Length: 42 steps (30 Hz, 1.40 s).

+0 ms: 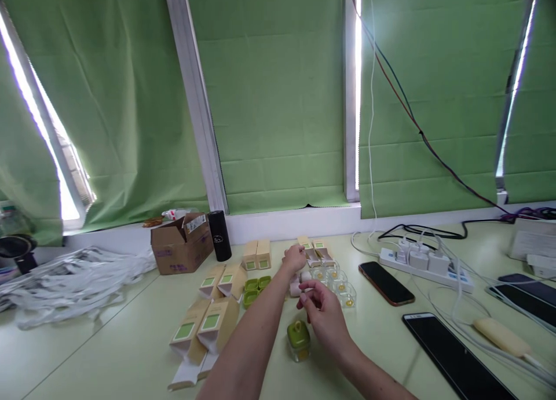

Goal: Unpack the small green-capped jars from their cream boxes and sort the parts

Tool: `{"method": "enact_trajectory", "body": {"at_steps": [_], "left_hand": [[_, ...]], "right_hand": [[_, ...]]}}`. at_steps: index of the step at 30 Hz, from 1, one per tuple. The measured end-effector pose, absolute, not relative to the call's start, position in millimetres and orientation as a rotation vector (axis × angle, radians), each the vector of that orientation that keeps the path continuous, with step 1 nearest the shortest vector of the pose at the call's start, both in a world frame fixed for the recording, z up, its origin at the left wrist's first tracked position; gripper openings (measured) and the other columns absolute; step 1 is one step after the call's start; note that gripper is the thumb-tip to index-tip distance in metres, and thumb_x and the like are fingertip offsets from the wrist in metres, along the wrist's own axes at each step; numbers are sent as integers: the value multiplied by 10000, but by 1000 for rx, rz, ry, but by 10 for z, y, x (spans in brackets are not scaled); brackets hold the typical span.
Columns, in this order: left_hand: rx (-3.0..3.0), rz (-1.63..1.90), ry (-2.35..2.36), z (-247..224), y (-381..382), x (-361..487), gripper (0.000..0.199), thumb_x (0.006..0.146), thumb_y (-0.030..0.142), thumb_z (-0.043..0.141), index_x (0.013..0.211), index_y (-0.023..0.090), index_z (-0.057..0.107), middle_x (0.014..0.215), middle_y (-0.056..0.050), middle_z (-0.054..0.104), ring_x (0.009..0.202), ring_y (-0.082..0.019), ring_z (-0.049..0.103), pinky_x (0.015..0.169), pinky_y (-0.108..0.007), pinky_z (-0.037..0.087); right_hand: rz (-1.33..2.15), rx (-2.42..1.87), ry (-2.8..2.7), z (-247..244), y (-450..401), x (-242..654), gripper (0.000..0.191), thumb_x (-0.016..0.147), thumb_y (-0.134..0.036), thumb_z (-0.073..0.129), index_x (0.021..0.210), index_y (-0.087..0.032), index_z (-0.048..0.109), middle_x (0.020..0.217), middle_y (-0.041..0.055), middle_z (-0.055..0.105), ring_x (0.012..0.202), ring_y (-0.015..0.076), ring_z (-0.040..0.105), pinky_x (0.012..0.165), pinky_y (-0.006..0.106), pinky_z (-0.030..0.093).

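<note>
My left hand [295,257] reaches far forward, beside the small beige boxes [321,250] at the back; its fingertips are bent, and what they hold, if anything, is too small to tell. Nearer, my right hand [321,310] hovers with fingers curled and somewhat apart, nothing visible in them. Just below it stands a small clear jar with a green lid [298,337]. Pinkish-white pieces [295,285] lie between the hands. Several clear containers with yellow centres [341,286] stand to the right. Green square lids [251,296] are grouped left of my left forearm.
Open beige cartons [219,325] and closed ones [257,255] stand at left. Behind are a cardboard box [181,245] and a black cylinder [219,236]. White straps [82,281] lie far left. Phones [386,283], a power strip [425,269] and cables occupy the right.
</note>
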State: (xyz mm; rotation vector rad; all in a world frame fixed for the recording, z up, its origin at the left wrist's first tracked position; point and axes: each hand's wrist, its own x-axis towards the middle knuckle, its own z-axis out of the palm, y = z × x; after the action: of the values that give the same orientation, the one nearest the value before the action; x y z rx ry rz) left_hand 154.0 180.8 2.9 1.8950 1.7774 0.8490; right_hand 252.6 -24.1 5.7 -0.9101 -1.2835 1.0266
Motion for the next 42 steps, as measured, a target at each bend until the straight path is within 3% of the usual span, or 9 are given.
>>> {"method": "enact_trajectory", "body": {"at_steps": [11,16,21,27,30,36,42], "left_hand": [[1901,1117,1713,384,1499,1367,343,995,373,632,1288,194,620,1326,-105,634,1121,-243,657,957,-466,572],[1941,1283,1607,611,944,1067,269,944,198,608,1201,211,684,1076,-96,775,1152,-253,668,1055,-425,482],[1993,1384,1564,617,219,841,269,905,179,577,1135,240,702,1030,-66,781,1141,-265,665,1039,-441,473],[1963,1549,1495,452,-242,689,212,886,218,585,1025,250,741,976,-62,736,931,-230,719,899,-386,571],[1951,1603,1513,389,-313,663,186,895,218,573,966,242,743,979,-63,699,890,-216,719,878,-383,589],[1982,1561,1438,273,-362,694,169,930,233,545,947,224,713,980,-58,633,833,-194,711,793,-358,607],[1978,1648,1375,269,-427,707,165,941,243,543,947,221,707,969,-53,619,797,-185,691,735,-329,599]], "right_hand": [[990,-922,-1290,23,-141,2621,283,870,-444,638,1013,-202,666,748,43,704,669,207,621,564,285,425],[959,-930,-1252,0,-31,2695,285,845,-422,638,1018,-199,670,729,37,701,605,192,585,545,288,423],[937,-914,-1563,174,-84,2818,182,757,-228,632,927,-205,694,853,41,735,731,188,629,669,297,484],[1184,-809,-2023,366,-273,2987,540,626,-115,703,1139,-283,728,1188,39,709,948,219,651,730,293,513],[1131,-860,-2077,298,-288,2989,607,536,-96,779,1113,-280,747,1128,39,722,920,227,629,741,295,505],[1075,-938,-2065,203,-264,2901,523,518,-50,766,1003,-243,754,992,21,719,868,218,614,750,298,490],[1483,-715,-1711,201,-207,2854,468,552,-113,768,1008,-208,723,1007,45,696,986,251,628,709,299,538]]}}
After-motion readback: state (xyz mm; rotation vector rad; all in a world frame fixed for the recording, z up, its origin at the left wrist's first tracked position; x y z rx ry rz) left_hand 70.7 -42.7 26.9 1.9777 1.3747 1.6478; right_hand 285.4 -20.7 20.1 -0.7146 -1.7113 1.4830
